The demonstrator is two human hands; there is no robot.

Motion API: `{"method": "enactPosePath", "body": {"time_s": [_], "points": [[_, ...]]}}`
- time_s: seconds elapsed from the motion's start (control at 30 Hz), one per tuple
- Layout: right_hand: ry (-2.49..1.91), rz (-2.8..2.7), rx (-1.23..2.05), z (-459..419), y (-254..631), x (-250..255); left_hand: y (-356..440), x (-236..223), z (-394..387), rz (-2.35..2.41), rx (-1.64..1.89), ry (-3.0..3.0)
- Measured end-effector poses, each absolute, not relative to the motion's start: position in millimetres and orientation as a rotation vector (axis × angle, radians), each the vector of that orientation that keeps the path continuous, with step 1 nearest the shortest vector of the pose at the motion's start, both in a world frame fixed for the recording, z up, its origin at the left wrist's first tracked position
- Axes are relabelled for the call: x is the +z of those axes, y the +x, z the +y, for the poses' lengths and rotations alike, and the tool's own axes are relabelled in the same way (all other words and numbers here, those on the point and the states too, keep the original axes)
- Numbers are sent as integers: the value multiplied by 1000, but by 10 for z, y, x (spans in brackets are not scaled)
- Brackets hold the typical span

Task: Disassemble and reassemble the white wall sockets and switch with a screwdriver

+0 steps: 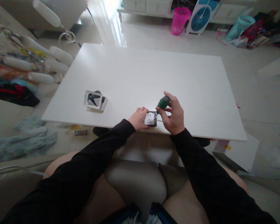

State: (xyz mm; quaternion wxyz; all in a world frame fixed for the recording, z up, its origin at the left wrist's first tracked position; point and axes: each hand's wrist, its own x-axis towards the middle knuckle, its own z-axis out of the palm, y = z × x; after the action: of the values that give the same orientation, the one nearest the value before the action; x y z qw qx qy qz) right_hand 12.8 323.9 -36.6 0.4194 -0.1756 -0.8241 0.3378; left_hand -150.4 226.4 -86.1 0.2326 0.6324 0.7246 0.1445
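A small white wall socket (150, 118) with a dark back lies at the near edge of the white table (140, 74). My left hand (138, 117) is closed on its left side and holds it down. My right hand (174, 114) grips a green-handled screwdriver (163, 102), whose tip points down-left at the socket's right edge. Both arms wear black sleeves.
A white socket frame with dark parts (95, 100) lies to the left on the table. On the floor beyond stand a pink basket (179, 20), a blue-white fan (202, 15) and a teal basket (240, 26). White chair parts and clutter (32, 59) sit left.
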Motion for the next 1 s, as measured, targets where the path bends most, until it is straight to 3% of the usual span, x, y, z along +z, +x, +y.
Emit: {"method": "enactPosePath", "body": {"time_s": [1.0], "points": [[-396,-2138,745,3247,124,-256,-1561,-868,2285,1924,472,1793]]}}
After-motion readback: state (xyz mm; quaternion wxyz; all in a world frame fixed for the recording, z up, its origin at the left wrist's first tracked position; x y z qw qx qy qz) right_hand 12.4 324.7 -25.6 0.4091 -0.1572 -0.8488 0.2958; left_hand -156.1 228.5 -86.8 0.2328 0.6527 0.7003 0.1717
